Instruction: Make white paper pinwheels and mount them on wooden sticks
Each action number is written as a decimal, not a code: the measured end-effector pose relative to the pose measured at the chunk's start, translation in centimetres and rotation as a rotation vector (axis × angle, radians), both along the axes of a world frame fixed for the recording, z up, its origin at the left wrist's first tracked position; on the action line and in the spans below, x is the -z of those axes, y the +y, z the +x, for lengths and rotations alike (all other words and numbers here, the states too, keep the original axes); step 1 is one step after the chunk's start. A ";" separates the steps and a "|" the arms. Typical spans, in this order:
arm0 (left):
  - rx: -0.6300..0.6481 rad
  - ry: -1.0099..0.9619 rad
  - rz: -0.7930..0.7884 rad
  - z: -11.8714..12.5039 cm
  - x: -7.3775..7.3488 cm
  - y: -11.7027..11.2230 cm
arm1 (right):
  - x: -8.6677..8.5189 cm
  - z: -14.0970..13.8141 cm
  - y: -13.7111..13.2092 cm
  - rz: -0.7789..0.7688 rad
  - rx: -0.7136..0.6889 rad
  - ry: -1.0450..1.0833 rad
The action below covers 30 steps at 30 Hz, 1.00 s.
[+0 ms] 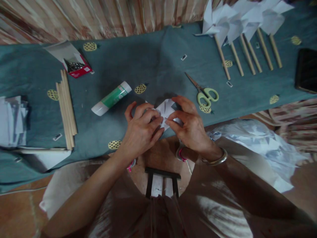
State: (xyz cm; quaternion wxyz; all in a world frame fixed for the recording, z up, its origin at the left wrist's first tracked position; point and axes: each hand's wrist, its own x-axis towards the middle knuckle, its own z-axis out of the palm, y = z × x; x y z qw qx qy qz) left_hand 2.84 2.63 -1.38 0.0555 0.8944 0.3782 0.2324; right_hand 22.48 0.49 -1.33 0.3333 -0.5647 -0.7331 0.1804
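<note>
Both my hands are at a small piece of white paper [166,106], cut and partly folded, near the front edge of the cloth-covered table. My left hand [143,127] presses its fingers on the paper's left side. Pinched at the paper's right part are the thumb and index finger of my right hand [187,120]. Fingers hide much of the paper. A green and white glue stick [112,98] lies to the left of my left hand. Scissors with light green handles [203,93] rest beyond my right hand, blades pointing away to the left.
Several paper pinwheels on sticks [244,23] lie back right, near a dark phone-like object [306,70]. At left are wooden sticks [66,110], an open red box of small metal pieces [78,67] and stacked white paper [12,122]. A plastic bag [260,138] sits right of my lap.
</note>
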 end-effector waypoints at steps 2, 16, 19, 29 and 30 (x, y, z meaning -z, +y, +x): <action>-0.002 0.004 0.009 0.0 0.0 0.0 | -0.1 0.0 0.1 -0.012 0.010 0.005; -0.007 -0.029 -0.034 0.0 -0.1 -0.1 | -0.3 0.0 0.1 -0.061 0.023 0.028; -0.002 -0.034 -0.060 0.0 -0.2 -0.2 | -0.3 0.0 0.1 -0.052 0.017 0.024; 0.036 -0.017 -0.040 0.0 -0.2 -0.3 | -0.4 0.0 0.0 -0.067 0.012 0.029; 0.038 -0.015 -0.032 0.0 -0.2 -0.3 | -0.4 0.0 0.0 -0.063 0.012 0.023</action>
